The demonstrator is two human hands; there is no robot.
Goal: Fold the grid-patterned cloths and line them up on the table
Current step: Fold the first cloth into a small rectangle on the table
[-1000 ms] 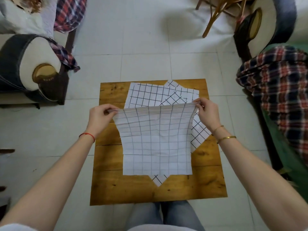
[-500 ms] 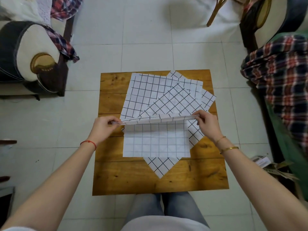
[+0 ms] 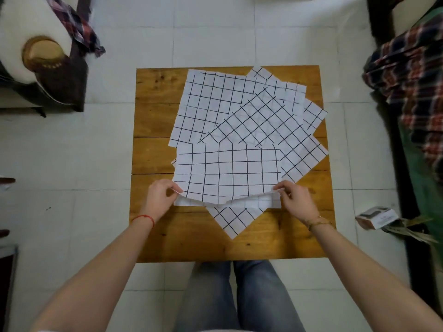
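Person sits at a small wooden table [image 3: 153, 231] with knees tucked under the near edge, jeans [image 3: 230, 295] showing at the bottom. On the table there's a messy pile of white cloths with black grid lines. The top cloth [image 3: 227, 171] is folded in half toward the person, the folded-over layer lying flat with its near edge bowing a bit in the middle, and the bottom layer peeking out just under it.

Left hand [image 3: 159, 196] pinches the near left corner of that cloth between thumb and fingers, fingers curled in. Right hand [image 3: 296, 198] does the same at the near right corner, thumb and fingertips closed on the edge. Both hands sit low, right at the table surface. Red string on the left wrist, thin bracelets on the right.

Under the folded one, more cloths are fanned out at odd angles: one big cloth [image 3: 206, 101] lies toward the far left, a diagonal cloth [image 3: 259, 121] sits across the middle, and another corner [image 3: 232, 221] pokes out toward the person below the folded cloth. A few more edges stick out on the far right side, hard to count exactly how many are stacked.

Around the table: white tile floor, a plaid blanket [image 3: 412, 75] on the right, a small box [image 3: 376, 216] on the floor near it, and a chair [image 3: 48, 63] on the left with plaid fabric draped on it.
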